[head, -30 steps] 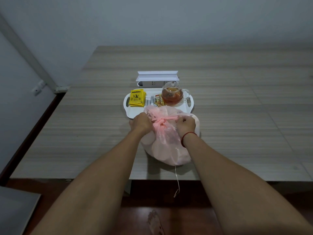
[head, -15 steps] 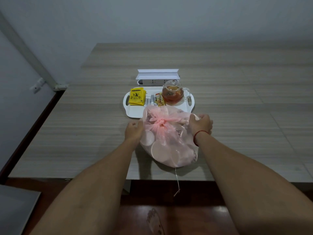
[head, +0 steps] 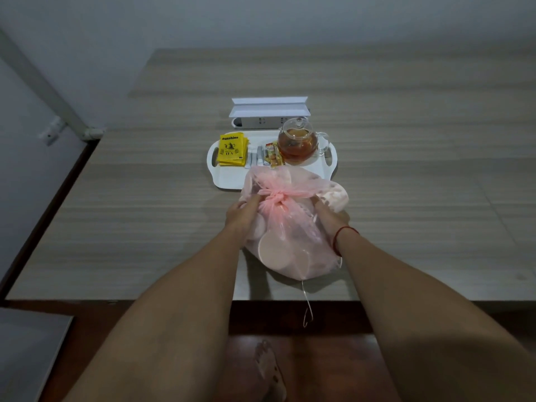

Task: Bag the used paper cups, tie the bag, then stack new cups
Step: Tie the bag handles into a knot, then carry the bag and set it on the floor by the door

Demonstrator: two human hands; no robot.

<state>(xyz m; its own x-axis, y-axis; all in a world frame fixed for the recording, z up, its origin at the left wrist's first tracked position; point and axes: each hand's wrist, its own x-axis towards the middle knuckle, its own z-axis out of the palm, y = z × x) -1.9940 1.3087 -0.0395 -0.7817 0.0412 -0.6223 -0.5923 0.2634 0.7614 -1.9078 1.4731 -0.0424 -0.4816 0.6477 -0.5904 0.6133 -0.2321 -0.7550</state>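
Note:
A translucent pink plastic bag (head: pixel 293 242) full of used white paper cups sits near the table's front edge, its neck tied in a knot (head: pixel 275 195) on top. My left hand (head: pixel 242 211) presses against the bag's left side, fingers curled onto it just below the knot. My right hand (head: pixel 329 217), with a red string on the wrist, holds the bag's right side. A thin strip (head: pixel 307 306) of the bag dangles over the table edge. No new cups are visible.
Just behind the bag, a white tray (head: pixel 229 181) carries yellow tea packets (head: pixel 232 149), small sachets (head: pixel 271 153) and a glass teapot (head: pixel 298 142) of tea. A white box (head: pixel 268 110) stands behind the tray. The wooden table (head: pixel 420 184) extends right and back; a wall is at left.
One second ago both hands pulled the knot's ends tight. They let go, spread to the bag's sides, and now grip the bag closer to the knot.

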